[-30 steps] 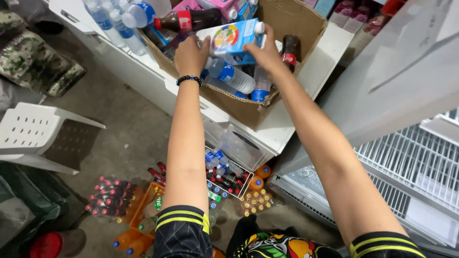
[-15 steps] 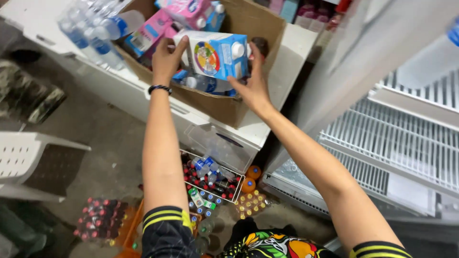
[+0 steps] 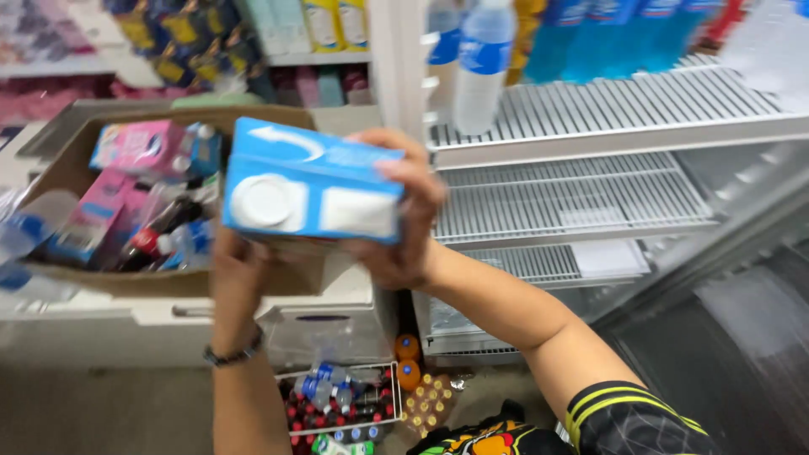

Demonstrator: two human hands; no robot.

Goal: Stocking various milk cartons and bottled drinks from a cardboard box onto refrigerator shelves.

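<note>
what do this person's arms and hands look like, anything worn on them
Both forearms are bare. The left hand has no glove; a thin dark bracelet circles its wrist. The right hand is bare too, with no ring or band that shows. On the right upper arm sits a short black sleeve edged with yellow stripes. The left sleeve is out of view.

One blue carton point(image 3: 312, 181) held up at twelve o'clock — two hands on it; two orange bottles point(image 3: 408, 361) at six o'clock, one cardboard box point(image 3: 59, 164) at nine.
</note>
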